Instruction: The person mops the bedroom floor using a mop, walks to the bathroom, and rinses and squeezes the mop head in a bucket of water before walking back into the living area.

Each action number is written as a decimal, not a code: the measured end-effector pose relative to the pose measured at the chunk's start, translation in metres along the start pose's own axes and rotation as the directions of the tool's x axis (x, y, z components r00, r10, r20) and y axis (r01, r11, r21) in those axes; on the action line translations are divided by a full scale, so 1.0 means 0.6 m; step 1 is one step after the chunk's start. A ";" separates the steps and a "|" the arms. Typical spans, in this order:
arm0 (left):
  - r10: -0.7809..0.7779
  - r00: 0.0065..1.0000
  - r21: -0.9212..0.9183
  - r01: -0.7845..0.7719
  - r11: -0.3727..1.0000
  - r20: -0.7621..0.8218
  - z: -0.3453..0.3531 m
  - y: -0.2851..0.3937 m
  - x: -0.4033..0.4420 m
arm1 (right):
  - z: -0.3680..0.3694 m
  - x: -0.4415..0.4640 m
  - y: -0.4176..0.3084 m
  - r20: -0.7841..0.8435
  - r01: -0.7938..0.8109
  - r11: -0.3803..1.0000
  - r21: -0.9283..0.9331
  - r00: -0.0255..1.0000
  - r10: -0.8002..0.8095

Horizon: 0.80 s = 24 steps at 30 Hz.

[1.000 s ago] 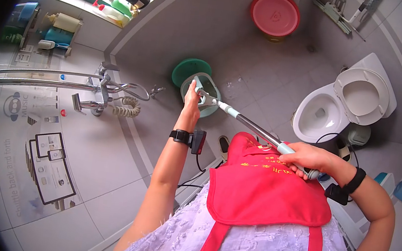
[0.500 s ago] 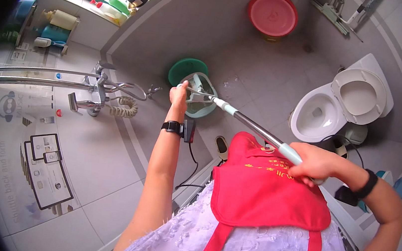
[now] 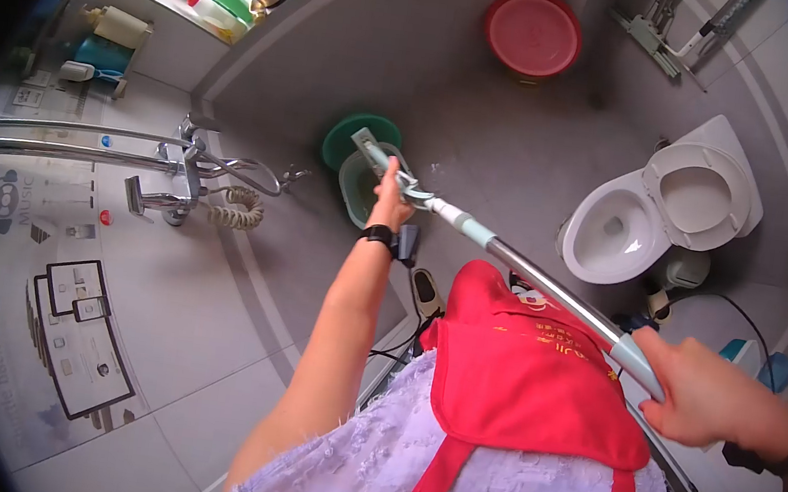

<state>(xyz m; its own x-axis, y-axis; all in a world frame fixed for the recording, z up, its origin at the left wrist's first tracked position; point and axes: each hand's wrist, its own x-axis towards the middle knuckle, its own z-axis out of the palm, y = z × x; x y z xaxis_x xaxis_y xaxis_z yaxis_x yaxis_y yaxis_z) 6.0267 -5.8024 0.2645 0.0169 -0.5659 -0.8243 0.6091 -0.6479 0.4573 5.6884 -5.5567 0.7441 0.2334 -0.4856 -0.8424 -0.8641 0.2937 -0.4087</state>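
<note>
A mop (image 3: 546,286) with a steel pole and pale green grips slants across my front. My right hand (image 3: 701,387) is wrapped round the grip at the pole's upper end. At the other end, my left hand (image 3: 389,204) is closed on the mop's frame, just below its narrow pale head (image 3: 370,147). The fingers partly hide the frame. Beneath the head stand a light green basin (image 3: 352,204) and a darker green basin (image 3: 336,139), side by side on the floor.
A white toilet (image 3: 612,235) with its lid raised stands right. A red basin (image 3: 533,33) sits at the back, near tools leaning on the wall (image 3: 647,41). A shower mixer (image 3: 189,167) projects at left. A slipper (image 3: 426,292) lies near my apron (image 3: 535,381).
The mop head has risen out of the light green basin and moved towards me. My right hand has drawn the pole down and to the right; my left hand has shifted right.
</note>
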 end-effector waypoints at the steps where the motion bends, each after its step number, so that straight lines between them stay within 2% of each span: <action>1: -0.059 0.997 -0.013 0.060 0.998 0.057 -0.011 -0.020 0.035 | 0.007 0.004 0.005 -0.017 0.019 1.000 -0.015 1.000 -0.020; 2: -0.098 0.990 -0.023 0.101 0.995 0.102 -0.015 -0.041 0.050 | 0.010 0.008 0.008 -0.044 0.037 0.999 -0.032 0.998 -0.038; 3: -0.018 0.999 0.029 0.020 0.999 -0.051 -0.003 -0.067 0.040 | 0.014 0.010 0.012 -0.069 0.050 0.998 -0.048 0.996 -0.053; 6: -0.152 0.983 0.002 0.153 0.988 -0.105 -0.002 -0.082 0.005 | 0.030 0.015 0.026 -0.113 0.059 0.997 -0.055 0.991 -0.065; 7: -0.120 0.986 -0.001 0.121 0.993 -0.119 0.005 -0.080 -0.035 | 0.038 0.019 0.038 -0.130 0.105 0.993 -0.047 0.985 -0.110; 9: -0.237 0.965 0.029 0.242 0.970 -0.113 -0.010 -0.062 -0.028 | 0.051 0.028 0.061 -0.167 0.196 0.980 -0.038 0.965 -0.200; 11: -0.188 0.974 0.000 0.190 0.982 -0.127 -0.008 -0.039 -0.034 | 0.037 0.030 0.049 -0.026 0.040 0.964 0.264 0.999 -0.034; 12: -0.041 0.990 0.075 0.052 0.996 -0.138 -0.002 -0.026 -0.042 | 0.033 0.032 0.043 0.068 -0.057 0.917 0.395 0.997 0.032; 13: 0.106 0.984 0.147 -0.086 0.985 -0.140 0.003 -0.016 -0.043 | 0.035 0.034 0.049 0.133 -0.055 0.835 0.547 0.991 -0.022; 15: 0.386 0.908 0.257 -0.338 0.905 -0.165 0.034 0.017 -0.088 | 0.041 0.041 0.073 0.237 -0.094 0.609 0.787 0.959 -0.158; 17: 0.602 0.751 0.049 -0.613 0.788 -0.271 0.094 0.020 -0.171 | 0.045 0.056 0.093 0.357 -0.234 0.485 0.843 0.916 -0.180; 18: 0.455 0.884 0.001 -0.457 0.889 -0.107 0.081 0.030 -0.166 | 0.057 0.066 0.094 0.281 -0.141 0.591 0.794 0.948 -0.151; 19: 0.232 0.970 -0.025 -0.234 0.972 -0.066 0.058 0.035 -0.122 | 0.069 0.075 0.095 0.202 -0.063 0.694 0.718 0.972 -0.121; 20: 0.118 0.993 -0.085 -0.117 0.989 0.003 0.058 0.038 -0.147 | 0.097 0.085 0.089 -0.041 0.134 0.887 0.442 0.991 -0.130; 21: 0.003 0.997 -0.130 0.007 0.991 0.079 0.058 0.036 -0.173 | 0.115 0.096 0.084 -0.264 0.245 0.966 0.084 0.940 -0.215; 22: -0.117 0.981 -0.230 0.151 0.961 0.154 0.054 0.035 -0.162 | 0.120 0.107 0.081 -0.350 0.245 0.963 -0.112 0.897 -0.269; 23: -0.229 0.944 -0.312 0.298 0.902 0.238 0.043 0.029 -0.144 | 0.122 0.117 0.078 -0.373 0.231 0.955 -0.186 0.883 -0.286; 24: -0.253 0.950 -0.328 0.301 0.896 0.181 0.044 0.024 -0.120 | 0.118 0.127 0.074 -0.393 0.213 0.943 -0.257 0.868 -0.304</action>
<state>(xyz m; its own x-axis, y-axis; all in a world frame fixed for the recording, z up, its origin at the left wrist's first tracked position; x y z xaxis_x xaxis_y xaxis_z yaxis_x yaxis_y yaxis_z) 6.0132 -5.7841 0.3393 -0.2818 -0.4665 -0.8384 0.8106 -0.5833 0.0521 5.6991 -5.5227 0.6367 0.2896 -0.8342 -0.4693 -0.8795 -0.0385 -0.4744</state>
